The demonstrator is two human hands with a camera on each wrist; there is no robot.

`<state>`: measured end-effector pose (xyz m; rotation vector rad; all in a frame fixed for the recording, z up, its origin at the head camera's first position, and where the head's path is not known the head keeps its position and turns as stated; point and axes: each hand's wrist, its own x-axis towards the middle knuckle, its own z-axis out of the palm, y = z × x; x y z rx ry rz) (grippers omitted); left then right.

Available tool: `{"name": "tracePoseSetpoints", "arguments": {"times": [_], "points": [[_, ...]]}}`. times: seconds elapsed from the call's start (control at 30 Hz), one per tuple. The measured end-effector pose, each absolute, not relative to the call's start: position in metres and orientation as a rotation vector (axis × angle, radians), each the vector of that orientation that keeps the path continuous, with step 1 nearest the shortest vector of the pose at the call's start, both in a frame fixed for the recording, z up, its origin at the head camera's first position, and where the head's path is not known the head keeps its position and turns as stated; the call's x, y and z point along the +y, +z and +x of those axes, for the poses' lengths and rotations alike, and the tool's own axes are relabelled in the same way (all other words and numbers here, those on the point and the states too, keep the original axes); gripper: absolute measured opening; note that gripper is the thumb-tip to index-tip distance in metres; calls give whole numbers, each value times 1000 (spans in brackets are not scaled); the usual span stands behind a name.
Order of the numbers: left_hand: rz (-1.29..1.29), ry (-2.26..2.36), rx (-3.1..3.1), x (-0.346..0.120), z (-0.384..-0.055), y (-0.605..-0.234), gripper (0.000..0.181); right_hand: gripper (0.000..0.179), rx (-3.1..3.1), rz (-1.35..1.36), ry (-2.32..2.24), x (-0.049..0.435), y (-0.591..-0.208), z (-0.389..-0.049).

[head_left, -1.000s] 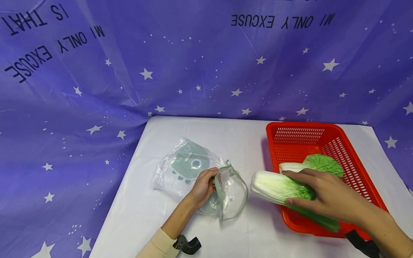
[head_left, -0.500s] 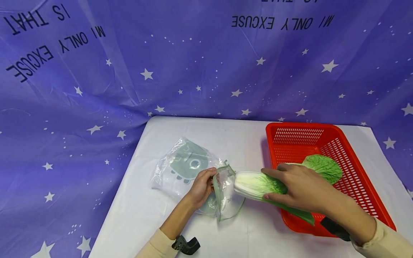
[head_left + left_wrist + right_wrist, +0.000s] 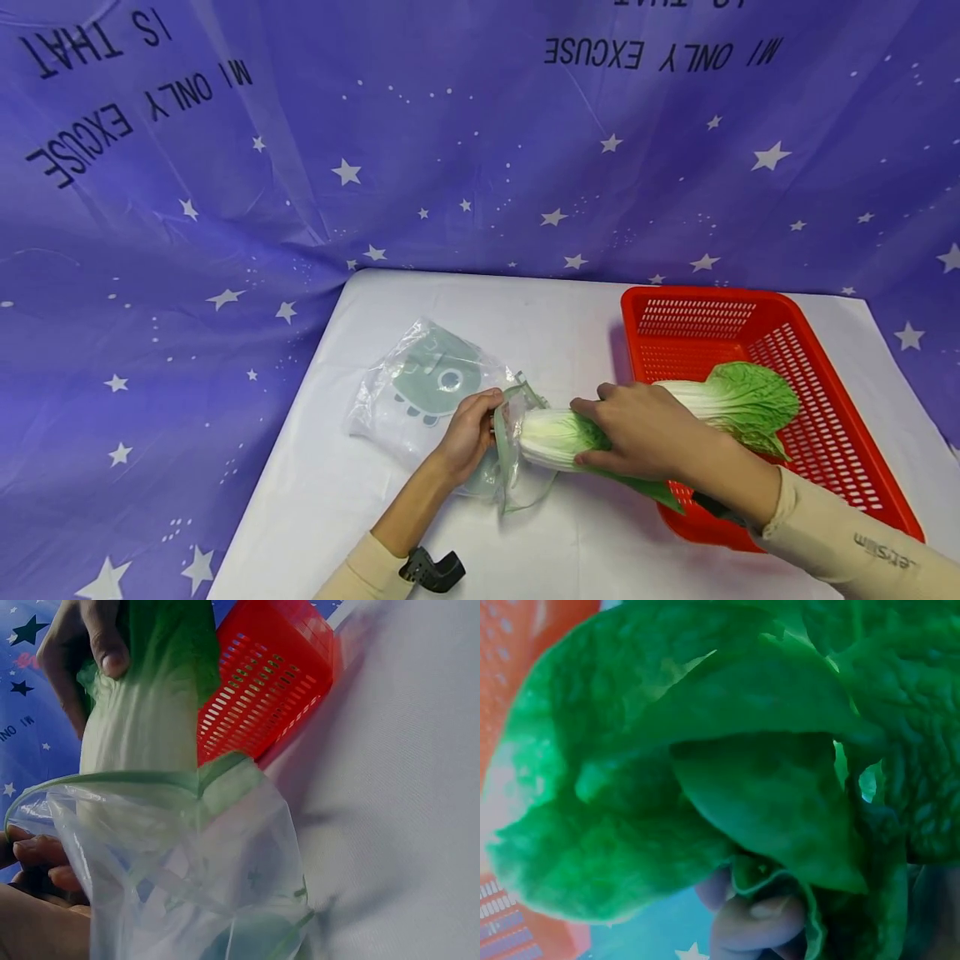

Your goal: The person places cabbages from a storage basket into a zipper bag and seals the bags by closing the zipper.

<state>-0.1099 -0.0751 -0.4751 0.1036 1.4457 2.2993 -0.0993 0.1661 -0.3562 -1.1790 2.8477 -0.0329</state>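
A napa cabbage [image 3: 551, 440], white at the base with green leaves, lies sideways in the grip of my right hand [image 3: 648, 429]. Its white base reaches into the mouth of a clear plastic bag [image 3: 431, 375] with a green rim and a cartoon face. At that mouth, my left hand [image 3: 468, 429] holds the bag's rim. The left wrist view shows the cabbage [image 3: 146, 731] entering behind the front film of the bag [image 3: 195, 900]. Green leaves [image 3: 742, 697] fill most of the right wrist view, with fingers curled on them below.
A red perforated basket [image 3: 632, 333] stands on the right of the white-covered table [image 3: 300, 508]. Another napa cabbage [image 3: 753, 396] lies in it, partly behind my right hand. A purple cloth with stars [image 3: 450, 150] hangs behind the table.
My right hand has moved left from over the basket, bringing the cabbage's base into the bag's mouth. My left hand has stayed nearly still, holding the rim.
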Motion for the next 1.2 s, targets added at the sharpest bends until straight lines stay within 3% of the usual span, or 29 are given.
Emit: {"name": "tracePoseSetpoints", "arguments": {"times": [0.57, 1.2], "points": [[98, 2312, 1492, -77, -109, -475, 25, 47, 2820, -1131, 47, 128, -381, -99], [146, 2333, 1377, -77, -105, -463, 24, 43, 2854, -895, -287, 111, -404, -104]]}}
